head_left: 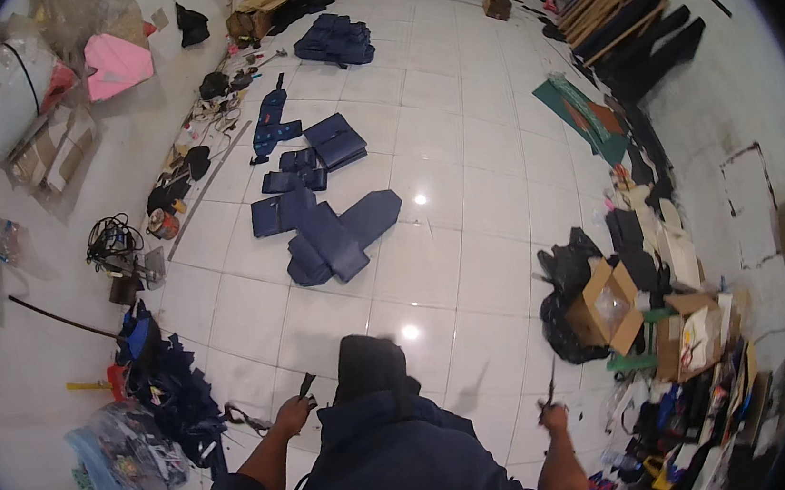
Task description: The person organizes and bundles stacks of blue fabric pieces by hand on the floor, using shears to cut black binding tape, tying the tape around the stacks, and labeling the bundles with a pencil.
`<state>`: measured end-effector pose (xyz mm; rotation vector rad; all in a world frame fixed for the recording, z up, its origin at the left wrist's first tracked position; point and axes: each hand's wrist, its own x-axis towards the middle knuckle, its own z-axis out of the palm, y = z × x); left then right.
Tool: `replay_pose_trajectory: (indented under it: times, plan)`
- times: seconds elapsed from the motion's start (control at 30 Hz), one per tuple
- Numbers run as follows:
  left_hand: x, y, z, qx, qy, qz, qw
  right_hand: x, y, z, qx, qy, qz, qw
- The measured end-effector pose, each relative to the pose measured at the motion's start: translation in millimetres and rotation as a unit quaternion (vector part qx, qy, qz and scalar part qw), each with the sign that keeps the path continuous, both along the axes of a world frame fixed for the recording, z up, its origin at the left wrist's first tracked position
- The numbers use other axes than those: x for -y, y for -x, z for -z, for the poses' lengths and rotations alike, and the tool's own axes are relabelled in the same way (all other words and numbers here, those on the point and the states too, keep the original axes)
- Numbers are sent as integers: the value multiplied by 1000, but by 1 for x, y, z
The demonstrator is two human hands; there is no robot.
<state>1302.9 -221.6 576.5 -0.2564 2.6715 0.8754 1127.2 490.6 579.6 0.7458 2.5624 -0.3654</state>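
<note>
My left hand (294, 415) is closed on a black strap (307, 385), whose short end sticks up past the fingers. A looped end of dark strip (246, 418) hangs out beside that hand. Out to the right, my right hand (552, 413) grips a pair of scissors (552, 383) with the narrow dark blades pointing away from me. Ahead on the floor lie dark blue cut panels (333, 242), some overlapping. Beyond them are a squarish dark blue stack (336, 141), small folded pieces (295, 172) and a patterned blue piece (275, 123).
White floor tiles (452, 267) run between two cluttered walls. On the right stand an open cardboard box (607, 307), a black plastic bag (567, 265) and leaning rolls (612, 11). Dark fabric scraps (178, 392) and clear plastic bags (128, 455) pile up at the left. Farther off sits another blue stack (333, 41).
</note>
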Motion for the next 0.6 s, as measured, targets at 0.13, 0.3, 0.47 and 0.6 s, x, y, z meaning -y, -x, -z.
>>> replay_pose_trajectory:
  times: [0.13, 0.3, 0.47, 0.6]
  plan:
    - [-31, 149, -65, 275, -172, -327, 887, 66, 252, -84, -135, 166, -87, 973]
    - [-21, 299, -15, 226, -123, -300, 918, 122, 428, -113, -168, 121, -170, 963]
    - [-34, 464, -64, 193, -188, -351, 897, 183, 511, -99, -121, 181, -194, 956]
    - [-53, 565, -33, 166, -214, -400, 875, 192, 614, -80, -31, 271, -156, 949]
